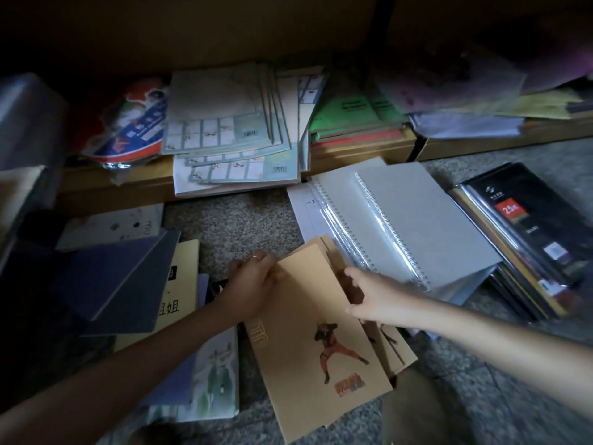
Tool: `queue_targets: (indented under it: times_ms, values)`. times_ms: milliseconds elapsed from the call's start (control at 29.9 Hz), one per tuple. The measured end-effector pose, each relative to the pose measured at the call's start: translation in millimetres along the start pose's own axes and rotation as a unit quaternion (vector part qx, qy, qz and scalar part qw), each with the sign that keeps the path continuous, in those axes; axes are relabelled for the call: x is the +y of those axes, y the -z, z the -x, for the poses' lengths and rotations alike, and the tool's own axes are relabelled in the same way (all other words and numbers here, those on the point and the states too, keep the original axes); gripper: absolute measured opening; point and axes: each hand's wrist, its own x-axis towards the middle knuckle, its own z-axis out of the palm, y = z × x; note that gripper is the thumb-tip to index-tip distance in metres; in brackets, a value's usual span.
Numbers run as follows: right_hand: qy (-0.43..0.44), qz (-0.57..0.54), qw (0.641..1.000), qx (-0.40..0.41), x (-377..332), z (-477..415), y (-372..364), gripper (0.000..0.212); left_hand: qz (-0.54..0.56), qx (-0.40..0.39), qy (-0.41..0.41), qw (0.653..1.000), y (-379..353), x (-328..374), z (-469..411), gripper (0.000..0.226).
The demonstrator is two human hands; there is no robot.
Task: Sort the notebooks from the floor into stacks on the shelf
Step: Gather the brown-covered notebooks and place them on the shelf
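While both hands worked the tan notebooks (317, 335) on the floor at lower centre, the left hand (253, 284) pinched the top cover's far left corner and the right hand (372, 297) had fingers curled over its right edge. Lifted unevenly, the fanned copies beneath could probably slide apart before reaching the shelf (353, 155) at upper centre
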Motion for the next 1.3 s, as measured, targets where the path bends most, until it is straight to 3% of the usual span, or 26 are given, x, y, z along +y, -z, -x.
queue_targets:
  times_ms: [100,134,234,301,334,401,502,635,736,803,870,970,1070,1104,1171,1237,1304]
  values:
    - [0.036,-0.063,0.997,0.019,5,3,3,0.029,0.159,0.038,-0.015,0.987,12,11,-2,0.028]
    - [0.049,-0.084,0.995,0.031,6,4,5,0.027,0.175,0.059,-0.019,0.983,18,14,-4,0.029]
    - [0.093,-0.131,0.985,0.06,11,6,14,0.067,0.233,0.081,-0.027,0.969,45,29,-16,0.029]
    - [0.126,-0.191,0.973,0.033,13,9,24,0.055,0.274,0.088,-0.043,0.957,71,41,-25,0.028]
    - [0.141,-0.224,0.964,0.005,12,11,30,0.043,0.28,0.1,-0.05,0.954,84,46,-29,0.028]
    - [0.155,-0.255,0.954,-0.032,9,18,45,0.038,0.274,0.131,-0.065,0.951,108,52,-37,0.028]
    - [0.172,-0.266,0.948,-0.026,5,23,66,0.045,0.247,0.187,-0.074,0.948,137,58,-48,0.023]
    - [0.192,-0.285,0.939,-0.009,-6,31,88,0.034,0.21,0.247,-0.102,0.941,173,72,-57,0.024]
    - [0.22,-0.298,0.922,0.113,-21,35,102,0.016,0.134,0.325,-0.134,0.927,196,85,-63,0.019]
    - [0.244,-0.296,0.897,0.219,-32,37,112,0.023,0.123,0.369,-0.141,0.91,212,96,-66,0.007]
    - [0.276,-0.294,0.866,0.295,-41,39,122,0.025,0.135,0.391,-0.12,0.903,230,107,-69,0.037]
    - [0.301,-0.328,0.805,0.392,-51,35,142,0.017,0.137,0.367,0.002,0.92,255,121,-81,0.087]
    - [0.317,-0.399,0.745,0.43,-70,32,169,0.017,0.299,0.236,0.104,0.919,273,126,-85,0.102]
    - [0.326,-0.421,0.733,0.424,-79,32,178,0.017,0.349,0.178,0.106,0.914,277,125,-84,0.091]
    - [0.336,-0.463,0.717,0.398,-98,28,193,0.013,0.401,0.091,0.083,0.908,281,124,-78,0.049]
    - [0.341,-0.494,0.71,0.369,-120,24,202,0.011,0.434,0.087,0.07,0.894,284,122,-69,0.027]
    - [0.341,-0.518,0.71,0.335,-143,20,208,0.017,0.467,0.131,0.058,0.872,288,116,-62,0.019]
